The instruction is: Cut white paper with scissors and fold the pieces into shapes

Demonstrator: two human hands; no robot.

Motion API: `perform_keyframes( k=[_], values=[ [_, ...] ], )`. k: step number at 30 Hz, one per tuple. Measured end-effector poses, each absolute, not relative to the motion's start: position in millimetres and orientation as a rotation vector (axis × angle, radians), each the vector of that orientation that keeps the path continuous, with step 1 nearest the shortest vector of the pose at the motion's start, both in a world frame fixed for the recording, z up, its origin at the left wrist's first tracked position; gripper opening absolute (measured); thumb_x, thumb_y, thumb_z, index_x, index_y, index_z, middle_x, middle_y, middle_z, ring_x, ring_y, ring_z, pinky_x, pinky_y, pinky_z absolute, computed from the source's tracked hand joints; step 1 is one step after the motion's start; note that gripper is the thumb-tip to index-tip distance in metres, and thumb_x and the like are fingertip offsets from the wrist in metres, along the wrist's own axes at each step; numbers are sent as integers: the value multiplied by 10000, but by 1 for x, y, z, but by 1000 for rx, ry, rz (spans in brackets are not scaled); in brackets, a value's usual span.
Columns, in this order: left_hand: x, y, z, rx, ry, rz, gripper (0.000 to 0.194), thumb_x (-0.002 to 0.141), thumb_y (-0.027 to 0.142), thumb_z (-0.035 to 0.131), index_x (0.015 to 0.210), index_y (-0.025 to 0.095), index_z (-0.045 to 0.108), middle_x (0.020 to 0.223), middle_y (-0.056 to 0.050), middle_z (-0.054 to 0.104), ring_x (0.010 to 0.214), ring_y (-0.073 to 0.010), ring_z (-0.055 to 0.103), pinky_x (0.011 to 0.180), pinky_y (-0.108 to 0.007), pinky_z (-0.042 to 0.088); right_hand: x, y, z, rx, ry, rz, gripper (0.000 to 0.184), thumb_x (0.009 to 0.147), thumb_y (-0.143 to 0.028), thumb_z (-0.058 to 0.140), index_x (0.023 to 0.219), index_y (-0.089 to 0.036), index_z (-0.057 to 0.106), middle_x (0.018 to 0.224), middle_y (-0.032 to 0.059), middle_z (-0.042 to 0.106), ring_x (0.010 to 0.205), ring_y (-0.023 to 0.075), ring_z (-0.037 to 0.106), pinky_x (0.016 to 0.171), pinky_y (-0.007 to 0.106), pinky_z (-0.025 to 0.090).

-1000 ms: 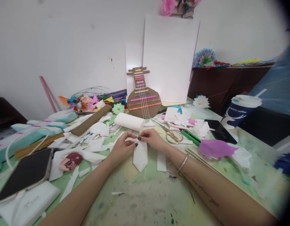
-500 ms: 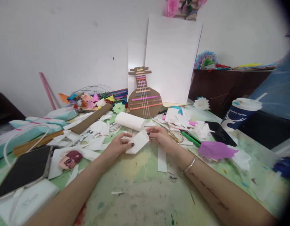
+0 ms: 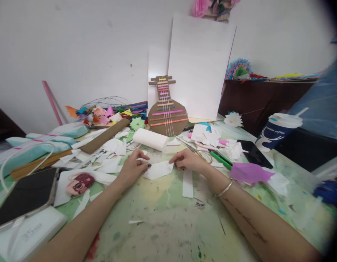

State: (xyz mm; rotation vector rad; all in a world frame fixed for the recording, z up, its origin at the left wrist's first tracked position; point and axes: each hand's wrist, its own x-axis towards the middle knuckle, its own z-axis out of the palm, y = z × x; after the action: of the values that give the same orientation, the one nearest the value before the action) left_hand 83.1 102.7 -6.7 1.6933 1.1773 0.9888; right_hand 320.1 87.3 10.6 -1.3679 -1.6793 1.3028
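A small piece of white paper (image 3: 158, 170) with angled ends is stretched between my hands, low over the table. My left hand (image 3: 133, 168) pinches its left end between thumb and fingers. At the right end, my right hand (image 3: 189, 162) grips it with bent fingers, a bangle on that wrist. Just behind the piece lies a roll of white paper (image 3: 150, 139). A white paper strip (image 3: 187, 183) rests below my right hand, and gold-handled scissors (image 3: 202, 154) lie beside it, partly hidden.
A cardboard lute (image 3: 168, 118) with coloured strips leans on white boards (image 3: 201, 69) at the back. White scraps (image 3: 110, 147) and a brown paper roll (image 3: 105, 136) lie left, near a phone (image 3: 26, 196). A coffee cup (image 3: 279, 131) and purple paper (image 3: 250, 173) are right.
The white paper piece has turned from slanted to nearly level and sits flatter. My left hand has shifted slightly left, and my right fingers have lowered onto its right end.
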Motion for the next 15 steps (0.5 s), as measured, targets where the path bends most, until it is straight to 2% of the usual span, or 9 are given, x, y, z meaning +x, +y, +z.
perform_keyframes(
  k=[3, 6, 10, 15],
  values=[
    [79, 100, -1, 1728, 1098, 961, 263, 685, 276, 605, 744, 198, 361, 1013, -49, 574, 749, -154, 616, 635, -280, 480, 327, 89, 10, -1370, -1761, 1266, 364, 570, -52, 530, 864, -124, 732, 440, -41, 545, 398, 60, 417, 410, 179, 318],
    [71, 97, 8, 2003, 1008, 866, 205, 674, 276, 646, 709, 179, 468, 1017, -63, 550, 902, -202, 580, 726, -319, 475, 330, 91, 6, -1351, -1818, 1169, 328, 584, -80, 575, 856, -152, 743, 508, -29, 589, 439, 63, 419, 438, 185, 310],
    [63, 93, 15, 2525, 923, 687, 106, 680, 284, 670, 675, 191, 618, 868, -40, 561, 846, -198, 529, 734, -315, 435, 330, 94, 0, -1344, -1907, 952, 275, 581, -88, 632, 806, -191, 754, 668, -1, 635, 564, 93, 487, 514, 199, 351],
    [63, 92, 11, 2693, 872, 571, 80, 757, 247, 599, 728, 202, 659, 837, -46, 583, 821, -196, 521, 727, -301, 410, 328, 94, -1, -1325, -1970, 725, 200, 585, -95, 688, 744, -200, 749, 717, -3, 594, 578, 79, 483, 545, 199, 364]
  ],
)
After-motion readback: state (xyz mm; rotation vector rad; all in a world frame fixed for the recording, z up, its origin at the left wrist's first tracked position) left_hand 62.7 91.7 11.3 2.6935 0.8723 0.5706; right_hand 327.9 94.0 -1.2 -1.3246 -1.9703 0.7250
